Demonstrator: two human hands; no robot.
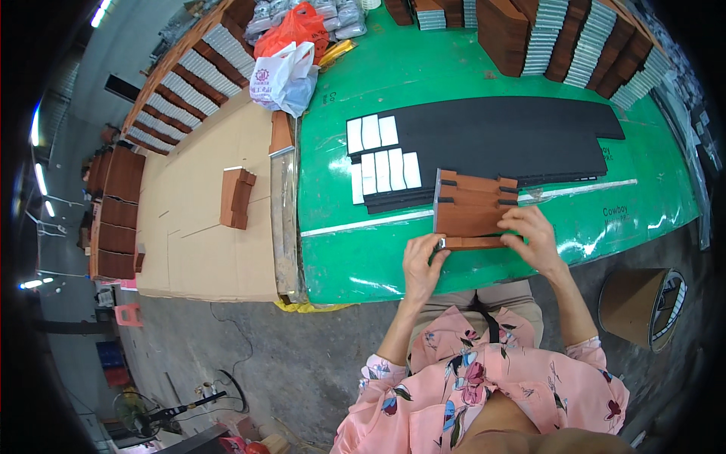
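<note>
Several brown wood-look pieces (470, 218) lie together on the green table in front of me, with short black strips at their left and right edges. The nearest narrow brown piece (473, 243) stands on edge. My left hand (423, 266) is closed on its left end, thumb toward me. At the right end, my right hand (532, 237) has its fingers bent and drawn together against the pieces; what is between the fingertips is hidden. Just beyond lie stacked black sheets (499, 136), with white strips (389, 169) on their left part.
Brown pieces (238, 198) rest on the cardboard-covered table (174, 250) at left. Stacks of brown pieces (503, 34) line the far edge. A white plastic bag (283, 79) and red bag (295, 34) sit far left. A brown bin (635, 309) stands on the floor at right.
</note>
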